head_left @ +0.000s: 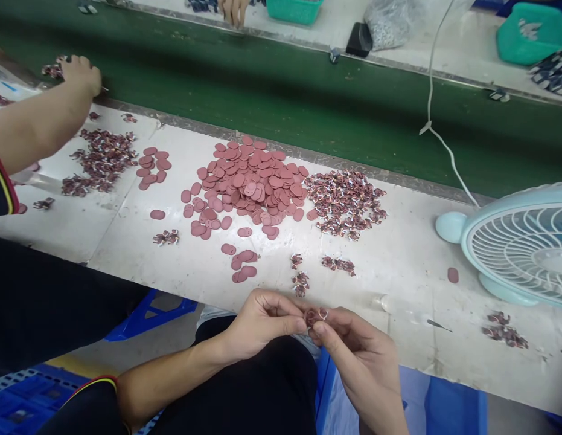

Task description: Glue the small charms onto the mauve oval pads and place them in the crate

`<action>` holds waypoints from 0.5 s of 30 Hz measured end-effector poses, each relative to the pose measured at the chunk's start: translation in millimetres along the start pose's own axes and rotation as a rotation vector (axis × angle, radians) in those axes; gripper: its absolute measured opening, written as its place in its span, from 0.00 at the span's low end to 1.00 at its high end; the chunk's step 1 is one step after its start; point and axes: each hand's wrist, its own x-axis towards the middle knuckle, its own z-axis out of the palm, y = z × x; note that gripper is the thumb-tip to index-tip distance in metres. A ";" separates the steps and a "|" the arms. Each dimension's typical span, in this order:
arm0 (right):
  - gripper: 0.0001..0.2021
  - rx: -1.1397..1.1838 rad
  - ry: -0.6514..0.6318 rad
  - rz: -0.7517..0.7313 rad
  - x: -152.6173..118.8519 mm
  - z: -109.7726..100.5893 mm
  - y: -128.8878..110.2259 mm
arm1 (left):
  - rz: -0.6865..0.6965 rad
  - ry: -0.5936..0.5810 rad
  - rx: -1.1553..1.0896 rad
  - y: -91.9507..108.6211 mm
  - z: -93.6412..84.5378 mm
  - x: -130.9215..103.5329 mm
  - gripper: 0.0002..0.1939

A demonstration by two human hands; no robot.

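My left hand and my right hand meet over the table's front edge, above my lap. Both pinch one small reddish-brown figure between thumbs and fingertips; a pale loop shows on its right side. Beyond my hands, small brown figures lie on the white table, with a few more to their right. A large pile of flat pink oval pieces sits at the middle, and a dense pile of small brown figures adjoins it on the right.
A light blue fan stands at the right, its white cable crossing the green belt. A thin dark tool lies front right. At the left, a co-worker's arm reaches toward the belt. Teal baskets stand across it.
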 end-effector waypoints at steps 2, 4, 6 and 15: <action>0.08 0.023 0.013 0.015 0.9 2.1 -1.6 | 0.002 0.020 0.001 0.2 1.0 -0.6 0.05; 0.08 0.038 0.031 0.018 1.3 3.4 -1.8 | 0.006 0.033 -0.001 0.5 1.7 -0.4 0.07; 0.08 0.054 0.040 0.008 2.1 4.1 0.3 | 0.005 0.034 -0.009 -0.2 2.8 1.0 0.09; 0.11 0.151 0.275 0.048 -4.2 -7.5 41.2 | 0.151 0.092 0.313 3.5 -3.7 7.8 0.10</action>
